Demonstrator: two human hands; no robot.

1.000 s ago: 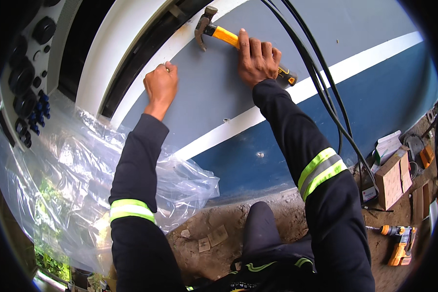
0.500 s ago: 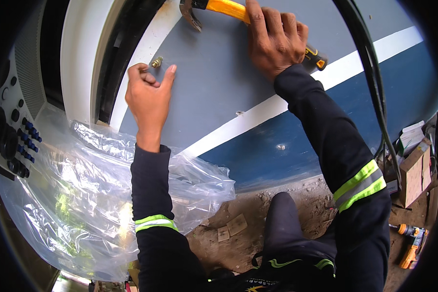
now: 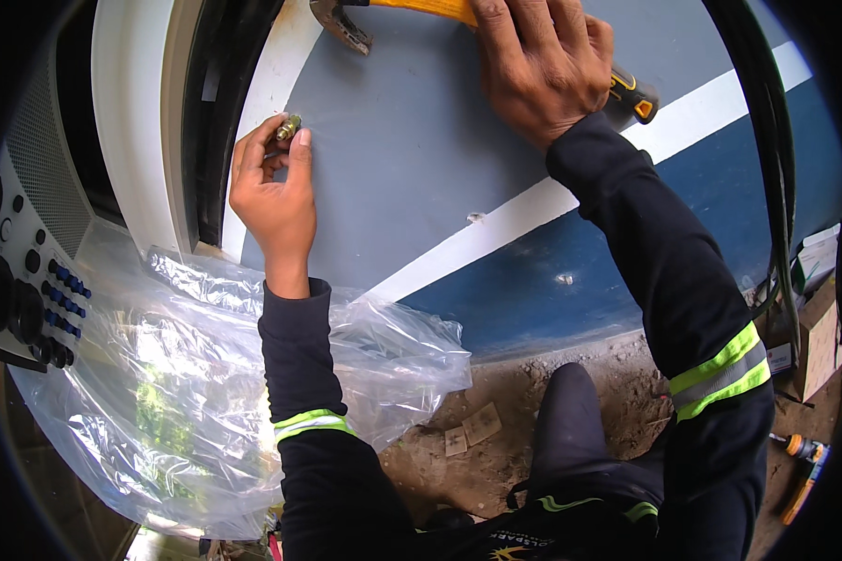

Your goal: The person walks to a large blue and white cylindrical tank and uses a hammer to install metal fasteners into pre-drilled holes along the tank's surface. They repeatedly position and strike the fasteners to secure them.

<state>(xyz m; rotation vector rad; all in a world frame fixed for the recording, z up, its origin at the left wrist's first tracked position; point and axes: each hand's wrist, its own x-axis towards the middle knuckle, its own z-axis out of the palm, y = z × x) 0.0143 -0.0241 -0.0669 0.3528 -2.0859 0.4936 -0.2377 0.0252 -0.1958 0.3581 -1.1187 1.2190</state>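
Note:
A brass-coloured anchor bolt (image 3: 290, 127) sticks out of the grey wall (image 3: 393, 140) near the white frame. Thumb and index finger of my left hand (image 3: 276, 196) are closed around it, one on each side. My right hand (image 3: 544, 79) is wrapped over the yellow handle of a claw hammer (image 3: 351, 33). The hammer lies across the upper wall area, its dark head toward the left and its black grip end showing past my wrist. The top of its head is cut off by the picture's edge.
Clear plastic sheeting (image 3: 225, 402) bunches below my left hand. A panel with dark and blue fittings (image 3: 37, 299) stands at far left. Black cables (image 3: 772, 140) hang at right, near a cardboard box (image 3: 819, 341). An orange drill (image 3: 805, 467) rests on the dirt ground.
My left thumb and finger have closed in on the anchor bolt from just beside it. The right hand still holds the hammer, now slightly farther right and higher. The view has shifted a little.

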